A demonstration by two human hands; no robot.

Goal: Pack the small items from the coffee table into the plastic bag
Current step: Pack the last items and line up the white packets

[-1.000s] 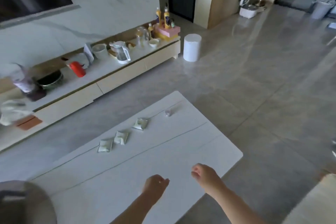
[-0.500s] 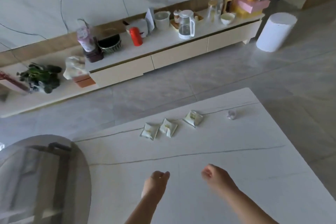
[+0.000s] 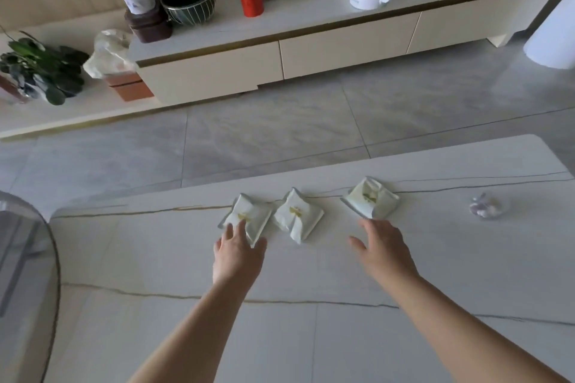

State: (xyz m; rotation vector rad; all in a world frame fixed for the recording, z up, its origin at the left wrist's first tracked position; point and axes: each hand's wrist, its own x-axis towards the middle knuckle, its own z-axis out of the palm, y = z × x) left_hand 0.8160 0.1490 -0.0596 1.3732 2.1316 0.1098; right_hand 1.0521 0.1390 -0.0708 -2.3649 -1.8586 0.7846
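The white marble-look tabletop (image 3: 311, 336) with thin dark veins carries three small white square packets just beyond the hands: left (image 3: 247, 217), middle (image 3: 297, 217), right (image 3: 370, 198). A small crumpled clear wrapper (image 3: 485, 208) lies farther right.

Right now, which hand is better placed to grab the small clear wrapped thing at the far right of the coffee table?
Right. The right hand is open beside the rightmost packet, nearer the wrapped item. The left hand touches the leftmost packet, farther off.
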